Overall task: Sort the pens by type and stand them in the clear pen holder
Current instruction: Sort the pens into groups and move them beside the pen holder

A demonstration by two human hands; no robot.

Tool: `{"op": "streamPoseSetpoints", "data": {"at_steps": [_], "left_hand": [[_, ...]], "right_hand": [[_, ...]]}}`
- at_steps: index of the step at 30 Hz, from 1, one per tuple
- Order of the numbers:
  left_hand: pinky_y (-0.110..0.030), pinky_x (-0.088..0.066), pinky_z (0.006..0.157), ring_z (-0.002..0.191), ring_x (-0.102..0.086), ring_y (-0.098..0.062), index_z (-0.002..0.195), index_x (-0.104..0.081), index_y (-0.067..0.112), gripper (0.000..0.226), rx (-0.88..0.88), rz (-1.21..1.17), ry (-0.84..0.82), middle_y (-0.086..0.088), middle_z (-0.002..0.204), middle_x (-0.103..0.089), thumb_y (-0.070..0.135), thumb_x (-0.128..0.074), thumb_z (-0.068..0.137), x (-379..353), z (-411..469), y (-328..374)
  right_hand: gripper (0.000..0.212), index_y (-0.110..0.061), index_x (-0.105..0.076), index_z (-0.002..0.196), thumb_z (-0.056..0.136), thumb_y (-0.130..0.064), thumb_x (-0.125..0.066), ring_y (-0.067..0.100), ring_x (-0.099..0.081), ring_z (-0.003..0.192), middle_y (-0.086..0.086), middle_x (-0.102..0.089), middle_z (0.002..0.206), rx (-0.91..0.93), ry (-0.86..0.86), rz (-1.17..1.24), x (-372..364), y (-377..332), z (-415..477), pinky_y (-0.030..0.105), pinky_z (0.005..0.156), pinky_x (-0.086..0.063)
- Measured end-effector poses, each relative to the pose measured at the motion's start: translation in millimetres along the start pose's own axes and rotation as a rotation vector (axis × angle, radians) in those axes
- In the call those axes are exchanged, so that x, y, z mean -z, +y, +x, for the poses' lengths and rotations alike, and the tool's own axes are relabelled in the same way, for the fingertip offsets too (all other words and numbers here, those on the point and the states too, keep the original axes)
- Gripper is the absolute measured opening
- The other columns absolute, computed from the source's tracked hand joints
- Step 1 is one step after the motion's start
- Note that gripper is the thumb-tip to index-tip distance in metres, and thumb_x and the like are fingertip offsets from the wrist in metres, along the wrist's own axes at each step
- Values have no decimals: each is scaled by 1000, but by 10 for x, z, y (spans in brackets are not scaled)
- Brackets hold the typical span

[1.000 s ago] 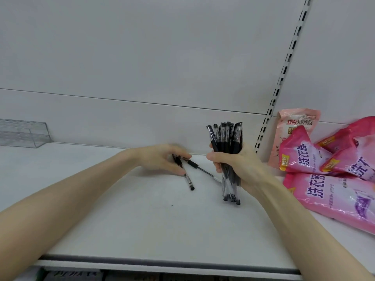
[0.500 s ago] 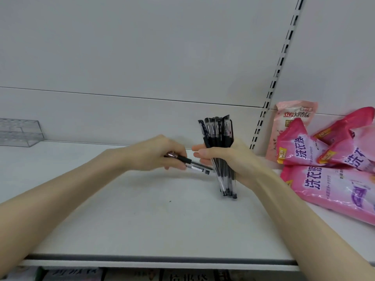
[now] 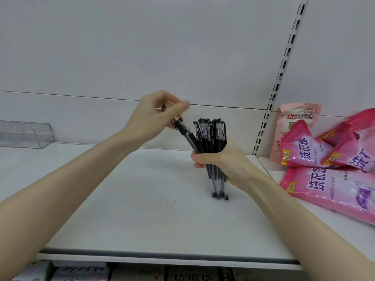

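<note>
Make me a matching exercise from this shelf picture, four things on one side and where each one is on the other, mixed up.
Things:
1 pen bundle
2 slanted pen
3 clear pen holder
4 pink detergent pouches

Places:
A far left on the shelf
B gripped upright by the right hand
C piled at the right
D pinched by the left hand

Pairs: 1-B, 2-D, 3-A, 4-C

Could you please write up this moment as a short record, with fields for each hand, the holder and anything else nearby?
right hand: grips upright bundle of pens, lower ends on shelf
left hand: pinches a pen, tilted, leaning into the bundle
holder: far left on shelf, apart from both hands, no pens visible in it
bags: pink, piled at right
</note>
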State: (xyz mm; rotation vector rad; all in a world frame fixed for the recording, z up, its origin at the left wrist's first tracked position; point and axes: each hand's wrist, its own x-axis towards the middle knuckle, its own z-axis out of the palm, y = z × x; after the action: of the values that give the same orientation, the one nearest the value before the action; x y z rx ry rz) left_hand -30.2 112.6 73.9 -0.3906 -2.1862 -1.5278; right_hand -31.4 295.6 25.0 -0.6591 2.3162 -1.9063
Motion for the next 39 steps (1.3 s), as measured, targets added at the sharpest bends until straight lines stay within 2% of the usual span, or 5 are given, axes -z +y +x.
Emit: {"op": "streamPoseSetpoints", "data": {"at_steps": [5, 9, 16, 25, 39], "left_hand": [[-24, -52, 80, 90, -69, -14, 108, -60, 5, 37, -26, -227, -144, -8, 99, -72, 37, -50, 92, -324, -84, 222], [-36, -56, 83, 90, -70, -26, 105, -56, 12, 20, -65, -492, 33, -15, 102, -66, 29, -49, 97, -346, -81, 289], [-30, -54, 83, 95, -66, -17, 104, -61, 19, 37, -74, -184, -179, -6, 103, -68, 45, -68, 79, -388, -131, 124], [-34, -56, 82, 96, -69, -22, 118, -54, 19, 60, 36, -307, -265, -6, 105, -70, -2, -79, 68, -370, -184, 82], [-28, -56, 73, 95, -69, -22, 117, -57, 10, 51, 269, -597, -261, -13, 97, -73, 3, -67, 68, 255, -485, 61]], "right_hand": [[19, -3, -60, 78, 71, 12, -68, 10, -58, 58, -4, -64, 66, 141, 70, -7, -207, -74, 60, 20, 57, -46], [16, -3, -61, 73, 71, 12, -67, 11, -53, 54, -7, -61, 59, 173, 118, 11, -242, -26, 54, 20, 53, -44], [19, -4, -59, 73, 70, 13, -65, 11, -55, 59, -6, -62, 62, 123, 72, 12, -234, 23, 45, 20, 56, -45], [19, -2, -61, 73, 57, -8, -70, 23, -55, 69, 9, -59, 72, 39, 67, 10, -257, 127, 52, 38, 65, -44], [18, -4, -54, 79, 76, 6, -69, 23, -54, 51, 11, -55, 62, 13, -338, 23, -682, -226, -148, 29, 56, -46]]}}
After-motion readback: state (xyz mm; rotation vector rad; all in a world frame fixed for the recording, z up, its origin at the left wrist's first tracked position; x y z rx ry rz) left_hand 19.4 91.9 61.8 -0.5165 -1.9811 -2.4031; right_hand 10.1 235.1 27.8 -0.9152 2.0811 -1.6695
